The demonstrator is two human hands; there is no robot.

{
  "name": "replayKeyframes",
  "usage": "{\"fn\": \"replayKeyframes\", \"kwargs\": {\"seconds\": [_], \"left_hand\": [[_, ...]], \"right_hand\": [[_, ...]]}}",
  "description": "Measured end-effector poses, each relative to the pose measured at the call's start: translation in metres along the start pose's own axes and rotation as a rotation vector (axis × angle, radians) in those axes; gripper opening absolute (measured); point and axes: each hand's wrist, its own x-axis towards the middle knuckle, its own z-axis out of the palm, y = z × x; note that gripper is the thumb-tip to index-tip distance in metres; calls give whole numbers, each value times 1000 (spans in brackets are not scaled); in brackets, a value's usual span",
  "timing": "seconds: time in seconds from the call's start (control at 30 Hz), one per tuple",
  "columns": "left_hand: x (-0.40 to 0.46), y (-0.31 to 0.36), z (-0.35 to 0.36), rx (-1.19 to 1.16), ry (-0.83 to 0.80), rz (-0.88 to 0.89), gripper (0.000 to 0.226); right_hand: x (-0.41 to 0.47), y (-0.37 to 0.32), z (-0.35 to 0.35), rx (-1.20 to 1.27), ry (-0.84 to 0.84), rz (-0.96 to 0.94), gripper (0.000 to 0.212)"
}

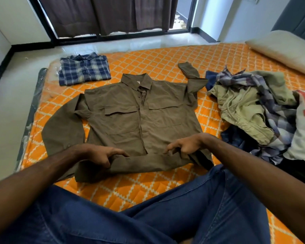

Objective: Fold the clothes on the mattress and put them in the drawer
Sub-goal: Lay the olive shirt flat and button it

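While the olive shirt (139, 117) lies spread front-up on the mattress (165, 59), its hem is pinched by the left hand (99, 155) and right hand (185, 147), apparently to turn it up straight; a folded plaid shirt (84, 68) is kept apart from the unfolded pile (257, 111).

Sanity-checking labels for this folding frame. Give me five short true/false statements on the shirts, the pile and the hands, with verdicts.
1. Both hands grip the bottom hem of the olive shirt. True: left hand and right hand hold the turned-up hem.
2. The olive shirt lies with its back up. False: collar, buttons and chest pockets face up.
3. A folded blue plaid shirt sits at the far left corner of the mattress. True.
4. The unfolded pile of clothes lies left of the olive shirt. False: it lies to its right.
5. The pillow rests on top of the pile. False: it lies apart, beyond the pile.
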Motion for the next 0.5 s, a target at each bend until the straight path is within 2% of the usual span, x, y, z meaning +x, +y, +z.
{"fn": "replayKeyframes", "kwargs": {"seconds": [0.17,0.27,0.33,0.4,0.43,0.5], "left_hand": [[-3,17,12,101,-52,-52,90],[-2,29,13,139,-99,-73,88],[-1,34,14,175,-122,-80,89],[-2,40,15,199,-142,-80,87],[-2,42,16,199,-149,-72,86],[-4,43,18,192,-155,-59,86]], "right_hand": [[-18,13,6,15,-202,14,54],[-23,13,2,51,-325,48,68],[-18,16,0,-64,-255,94,62],[-17,17,-2,-203,-6,126,44],[-17,17,-4,-273,54,100,42],[-18,15,-5,-300,32,56,44]]}}
